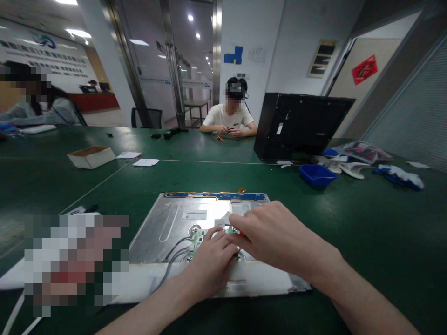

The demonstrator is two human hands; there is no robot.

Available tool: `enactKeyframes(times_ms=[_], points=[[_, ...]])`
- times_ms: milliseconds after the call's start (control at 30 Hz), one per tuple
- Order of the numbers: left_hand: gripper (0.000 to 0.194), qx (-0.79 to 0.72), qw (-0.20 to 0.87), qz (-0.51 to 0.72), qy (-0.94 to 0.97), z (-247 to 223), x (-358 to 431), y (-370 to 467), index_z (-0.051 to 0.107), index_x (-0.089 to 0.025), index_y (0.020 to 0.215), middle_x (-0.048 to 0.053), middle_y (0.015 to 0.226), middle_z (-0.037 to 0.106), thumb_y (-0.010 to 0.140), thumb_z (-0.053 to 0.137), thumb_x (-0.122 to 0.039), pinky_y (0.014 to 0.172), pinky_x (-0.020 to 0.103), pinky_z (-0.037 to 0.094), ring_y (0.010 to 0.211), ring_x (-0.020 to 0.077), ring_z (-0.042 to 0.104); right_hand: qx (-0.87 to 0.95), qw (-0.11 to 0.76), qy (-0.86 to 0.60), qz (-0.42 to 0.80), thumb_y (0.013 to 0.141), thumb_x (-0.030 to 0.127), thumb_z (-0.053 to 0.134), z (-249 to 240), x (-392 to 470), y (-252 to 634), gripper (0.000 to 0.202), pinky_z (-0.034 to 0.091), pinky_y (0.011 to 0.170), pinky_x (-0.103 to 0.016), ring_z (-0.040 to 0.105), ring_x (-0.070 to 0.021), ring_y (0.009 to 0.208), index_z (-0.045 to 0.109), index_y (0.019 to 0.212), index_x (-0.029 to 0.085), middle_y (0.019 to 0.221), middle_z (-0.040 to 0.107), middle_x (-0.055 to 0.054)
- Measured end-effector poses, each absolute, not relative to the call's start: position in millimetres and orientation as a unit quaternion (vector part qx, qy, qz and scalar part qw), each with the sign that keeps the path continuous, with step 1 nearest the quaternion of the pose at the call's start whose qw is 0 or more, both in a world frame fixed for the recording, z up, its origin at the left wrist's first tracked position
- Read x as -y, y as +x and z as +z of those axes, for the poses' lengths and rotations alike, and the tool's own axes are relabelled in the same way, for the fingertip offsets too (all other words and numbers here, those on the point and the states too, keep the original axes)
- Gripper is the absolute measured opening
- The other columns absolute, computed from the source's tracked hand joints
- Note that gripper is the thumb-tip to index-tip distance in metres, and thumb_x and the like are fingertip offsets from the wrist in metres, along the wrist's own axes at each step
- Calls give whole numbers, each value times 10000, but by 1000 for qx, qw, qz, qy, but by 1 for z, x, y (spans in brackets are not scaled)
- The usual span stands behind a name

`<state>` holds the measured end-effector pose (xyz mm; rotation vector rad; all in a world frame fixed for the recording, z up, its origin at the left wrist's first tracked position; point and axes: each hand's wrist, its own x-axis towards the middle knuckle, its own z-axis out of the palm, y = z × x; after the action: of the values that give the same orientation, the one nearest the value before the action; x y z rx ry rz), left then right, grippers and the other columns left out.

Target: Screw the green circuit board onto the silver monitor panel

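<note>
A flat metal display panel (153,221) lies back side up in front of me, with a narrow blue circuit strip (195,196) along its far edge. At its middle is a small green circuit board (198,236), partly covered by my hands. My left hand (214,256) rests on this board, fingers extended and slightly bent. Just above and to the right, my right hand (270,228) is closed around a screwdriver (241,232); only a bit of orange-red handle shows, and its tip is hidden. Grey cables (170,266) run from the board's left side toward me.
A blurred-out object (77,256) lies left of the panel. Farther off stand an open cardboard box (91,158), a blue tray (317,176) and a black monitor (302,125). Gloves (400,176) lie at right. A person (228,114) sits opposite, near another screwdriver (220,138).
</note>
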<state>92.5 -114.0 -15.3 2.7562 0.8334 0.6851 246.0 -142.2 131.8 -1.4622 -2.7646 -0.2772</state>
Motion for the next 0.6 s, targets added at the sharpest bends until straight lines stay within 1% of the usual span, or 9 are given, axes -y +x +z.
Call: enactKeyframes(times_ms=[100, 233, 400, 500, 600], points=[[194, -282, 94, 231, 926, -15, 114, 93, 613, -220, 976, 45, 1033, 638, 858, 471, -158, 987, 437, 305, 1000, 225, 539, 897, 7, -439, -59, 900, 268, 420, 132, 142, 247, 140, 208, 496, -266, 536, -141, 569, 539, 856, 207, 689, 641, -10], [182, -281, 94, 234, 926, -14, 115, 93, 607, -211, 965, 45, 1028, 637, 872, 457, -163, 1002, 429, 293, 1015, 219, 536, 912, 16, -409, -19, 868, 244, 448, 134, 140, 253, 73, 272, 524, -260, 531, -146, 634, 484, 908, 195, 771, 631, -21], [176, -282, 93, 214, 931, -11, 115, 92, 608, -213, 960, 41, 982, 637, 872, 464, -164, 996, 420, 306, 995, 207, 542, 924, 16, -381, 18, 798, 214, 530, 135, 138, 261, 133, 314, 538, -255, 528, -144, 668, 441, 896, 202, 822, 611, -11], [168, -283, 87, 216, 930, -11, 115, 92, 608, -211, 950, 42, 981, 633, 867, 470, -163, 1001, 425, 303, 997, 208, 540, 921, 18, -389, 19, 800, 223, 532, 135, 140, 261, 125, 309, 530, -258, 538, -149, 674, 450, 892, 206, 819, 617, -6], [180, -290, 85, 223, 927, -14, 115, 93, 601, -201, 968, 45, 988, 626, 860, 466, -151, 1010, 425, 297, 1016, 210, 529, 900, 27, -436, -14, 830, 283, 522, 134, 143, 255, 107, 276, 514, -267, 558, -166, 672, 485, 900, 212, 798, 636, -11]])
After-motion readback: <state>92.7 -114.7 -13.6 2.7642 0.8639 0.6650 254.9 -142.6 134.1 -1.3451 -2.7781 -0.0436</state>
